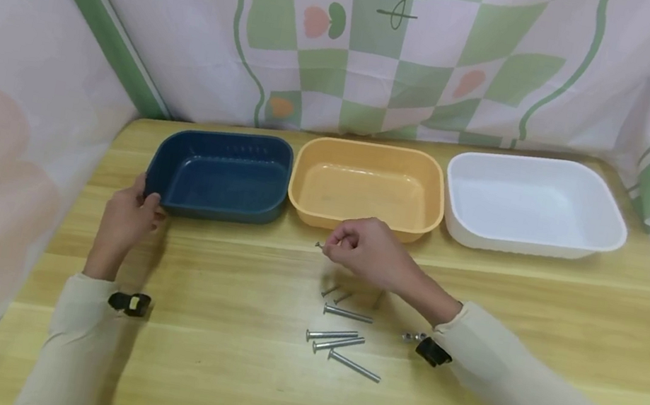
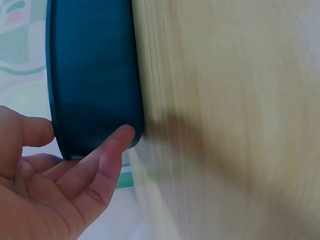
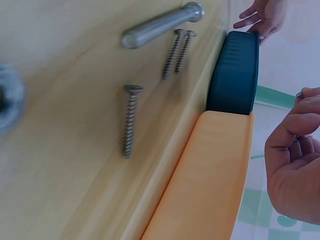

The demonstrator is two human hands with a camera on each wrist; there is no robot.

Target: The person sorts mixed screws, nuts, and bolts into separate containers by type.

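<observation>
Right now I've got the right hand (image 1: 371, 253) pinching a small screw (image 1: 319, 245) near the yellow tray (image 1: 367, 189), the left hand (image 1: 125, 219) gripping the blue tray (image 1: 228, 183) by its corner. Early on, I'd judge: screws (image 3: 130, 122) and bolts (image 1: 348, 314) lie on the table (image 1: 220, 364), none visible inside the trays.

The head view looks forward and down from above the table (image 1: 207, 369) to the curtain (image 1: 422, 83) beyond. The left wrist view, turned sideways, faces the blue tray (image 2: 95, 75) closely; the right, likewise turned, looks past near screws (image 3: 129, 122) toward the same tray and the orange tray (image 3: 205, 165), both shared with the head view.
</observation>
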